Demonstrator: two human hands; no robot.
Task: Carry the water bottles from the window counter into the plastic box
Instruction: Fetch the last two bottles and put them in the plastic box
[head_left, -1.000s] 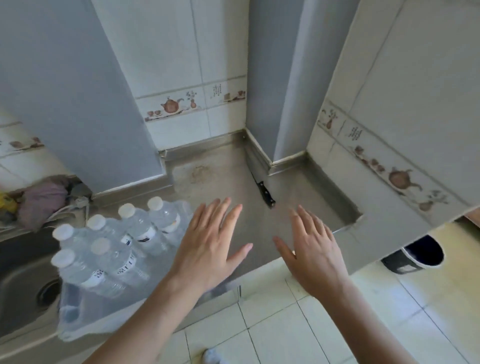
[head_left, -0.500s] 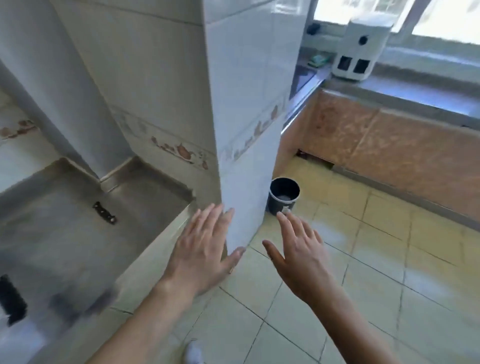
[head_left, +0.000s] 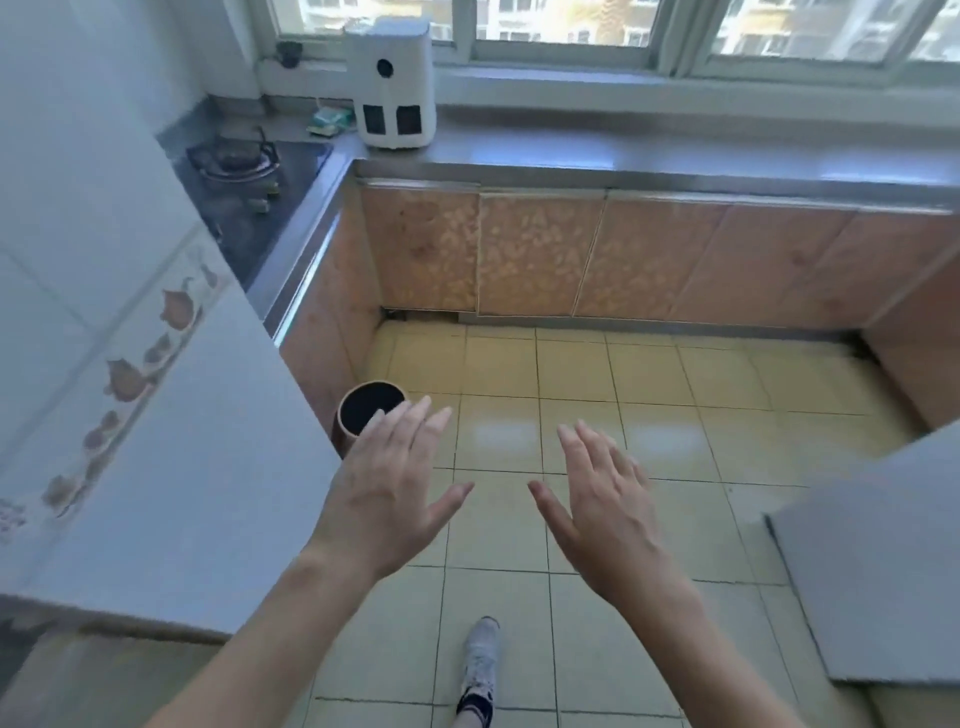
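Note:
My left hand (head_left: 387, 493) and my right hand (head_left: 605, 512) are held out in front of me over the tiled floor, palms down, fingers spread, both holding nothing. The window counter (head_left: 649, 156) runs across the far side under the window. No water bottle shows on the stretch of it that is in view. The plastic box with the bottles is out of view.
A white appliance (head_left: 392, 83) stands on the counter's left end, beside a gas hob (head_left: 244, 166). A dark round bin (head_left: 366, 415) sits on the floor by the tiled pillar (head_left: 130, 389). A grey surface (head_left: 883, 561) juts in at the right. My shoe (head_left: 480, 654) is below.
The view has swung right, away from the steel counter and the box of bottles, across the pillar to the window counter. Both hands stayed open and empty in front of me.

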